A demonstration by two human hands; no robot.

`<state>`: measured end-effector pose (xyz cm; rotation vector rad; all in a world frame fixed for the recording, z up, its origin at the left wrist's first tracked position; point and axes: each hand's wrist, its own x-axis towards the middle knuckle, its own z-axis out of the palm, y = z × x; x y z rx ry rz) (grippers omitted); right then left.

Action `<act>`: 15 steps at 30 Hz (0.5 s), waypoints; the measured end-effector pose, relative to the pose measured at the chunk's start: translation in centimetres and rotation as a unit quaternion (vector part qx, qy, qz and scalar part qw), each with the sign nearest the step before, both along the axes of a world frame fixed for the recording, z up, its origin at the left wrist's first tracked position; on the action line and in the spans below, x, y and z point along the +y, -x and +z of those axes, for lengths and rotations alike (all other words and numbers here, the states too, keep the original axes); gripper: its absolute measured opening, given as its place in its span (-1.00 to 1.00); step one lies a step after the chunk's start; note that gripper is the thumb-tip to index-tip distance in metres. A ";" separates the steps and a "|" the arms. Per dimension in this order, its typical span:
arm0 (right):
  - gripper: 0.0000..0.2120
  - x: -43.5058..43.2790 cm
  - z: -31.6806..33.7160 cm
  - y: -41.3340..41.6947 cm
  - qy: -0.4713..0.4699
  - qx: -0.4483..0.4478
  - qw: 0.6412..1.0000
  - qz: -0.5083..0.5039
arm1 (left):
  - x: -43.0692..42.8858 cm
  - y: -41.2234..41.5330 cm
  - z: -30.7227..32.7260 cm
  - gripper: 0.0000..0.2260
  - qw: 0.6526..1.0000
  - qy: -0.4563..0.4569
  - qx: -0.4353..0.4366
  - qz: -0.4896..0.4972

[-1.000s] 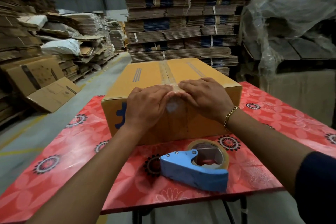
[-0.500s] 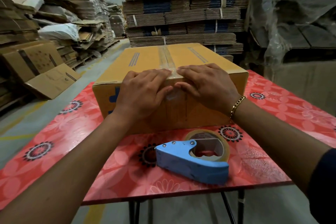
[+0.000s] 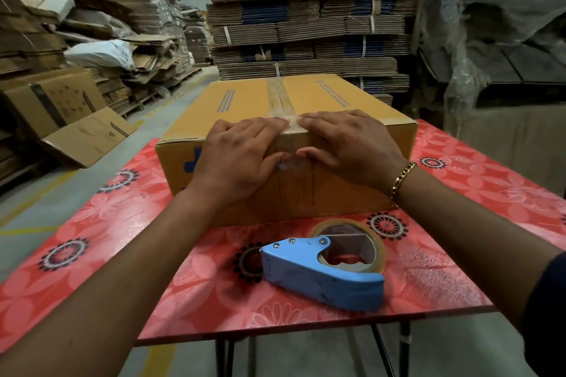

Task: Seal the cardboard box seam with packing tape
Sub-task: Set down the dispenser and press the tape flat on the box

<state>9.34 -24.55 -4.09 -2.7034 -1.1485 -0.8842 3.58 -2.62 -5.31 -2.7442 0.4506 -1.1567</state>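
A closed brown cardboard box (image 3: 245, 101) stands on a red flowered table (image 3: 107, 217). Clear packing tape (image 3: 280, 98) runs along its top middle seam and folds over the near edge. My left hand (image 3: 242, 159) and my right hand (image 3: 349, 144) lie flat on the near top edge, either side of the tape, with the thumbs on the front face by the tape's end. Neither hand holds anything. A blue tape dispenser (image 3: 321, 275) with its roll of tape lies on the table in front of the box.
Tall stacks of flattened cardboard (image 3: 306, 15) rise behind the table. Loose boxes and sheets (image 3: 70, 119) pile up at the left along a concrete aisle. Plastic-wrapped goods (image 3: 496, 24) stand at the right. The table's near edge is just past the dispenser.
The view has tilted down a little. My hands stay on the box's near edge, with the thumbs now spread lower on the front face over the tape's end.
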 end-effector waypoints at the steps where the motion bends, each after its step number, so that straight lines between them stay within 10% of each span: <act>1: -0.35 0.0 0.1 0.0 0.004 0.005 1.000 0.000 | 0.0 0.0 0.0 -0.54 1.000 -0.002 0.003 0.000; 15: -0.32 -0.3 0.7 0.7 0.022 0.027 0.999 0.003 | -0.2 0.2 0.4 -0.55 0.997 0.067 0.023 -0.008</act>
